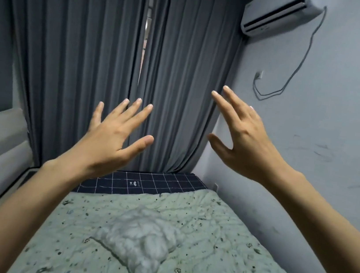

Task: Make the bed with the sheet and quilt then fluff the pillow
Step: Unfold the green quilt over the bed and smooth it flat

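Green quilt (pixel 218 234), pillow (pixel 140 232), hands raised empty

readable text: none | dark grid-patterned sheet (pixel 144 184): small pale printed mark lying below the left hand's fingers (pixel 136 111), too small to be showing letters | air conditioner (pixel 277 11): faint marking on its front, above the right hand's fingers (pixel 230 99), staying illegible
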